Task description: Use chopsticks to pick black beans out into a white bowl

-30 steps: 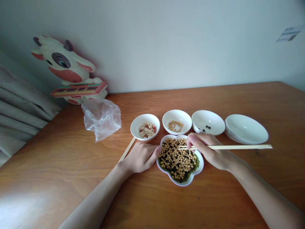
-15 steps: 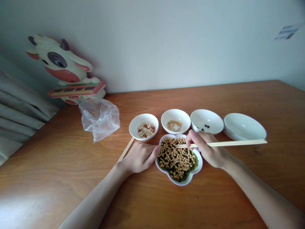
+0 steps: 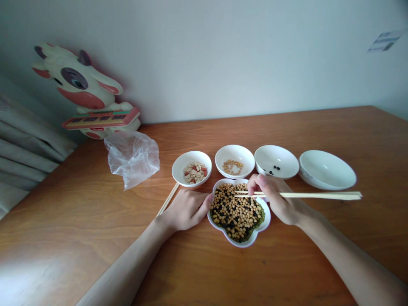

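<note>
My right hand is closed around a pair of wooden chopsticks. Their tips, slightly apart, reach over the beans in a white flower-shaped dish; no bean shows clearly between them. Yellow soybeans and black beans lie over green beans there. My left hand rests on the table, thumb against the dish's left rim, gripping its edge; the other fingers are mostly hidden. Behind the dish, white bowls hold pale flat seeds with reddish nuts, some soybeans and a few black beans.
A fourth white bowl stands at the right end of the row. More chopsticks lie behind my left wrist. Farther left are a crumpled clear plastic bag and a cow-shaped toy keyboard against the wall. A curtain hangs at left.
The chopstick tips have spread slightly apart, and their back ends have dipped a little. My left hand and the dish stay in place.
</note>
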Action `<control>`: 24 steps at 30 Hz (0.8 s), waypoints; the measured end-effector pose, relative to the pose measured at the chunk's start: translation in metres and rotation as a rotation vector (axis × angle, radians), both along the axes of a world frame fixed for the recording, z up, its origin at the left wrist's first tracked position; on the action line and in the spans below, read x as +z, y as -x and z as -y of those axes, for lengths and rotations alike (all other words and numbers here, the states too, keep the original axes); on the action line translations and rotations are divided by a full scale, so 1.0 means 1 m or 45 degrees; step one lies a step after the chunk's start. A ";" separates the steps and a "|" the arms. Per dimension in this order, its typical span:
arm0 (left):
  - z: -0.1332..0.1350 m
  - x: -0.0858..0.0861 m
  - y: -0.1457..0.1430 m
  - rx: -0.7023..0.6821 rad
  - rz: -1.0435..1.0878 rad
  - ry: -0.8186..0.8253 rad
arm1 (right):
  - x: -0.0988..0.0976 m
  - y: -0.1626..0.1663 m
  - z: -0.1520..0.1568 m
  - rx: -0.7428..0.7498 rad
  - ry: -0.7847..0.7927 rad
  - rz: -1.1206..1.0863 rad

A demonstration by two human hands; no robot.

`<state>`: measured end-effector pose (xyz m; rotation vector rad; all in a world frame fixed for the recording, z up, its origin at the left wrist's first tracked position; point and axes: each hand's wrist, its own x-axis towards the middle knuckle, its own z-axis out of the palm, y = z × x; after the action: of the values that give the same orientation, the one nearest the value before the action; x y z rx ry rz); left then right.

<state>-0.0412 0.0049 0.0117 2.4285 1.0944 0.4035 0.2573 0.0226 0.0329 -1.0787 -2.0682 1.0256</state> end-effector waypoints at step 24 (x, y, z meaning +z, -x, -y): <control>0.000 -0.002 0.001 -0.007 -0.010 -0.033 | -0.002 0.001 0.000 -0.001 -0.110 -0.009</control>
<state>-0.0418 0.0047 0.0095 2.4567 1.0926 0.4088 0.2567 0.0229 0.0306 -1.0310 -2.0860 0.9296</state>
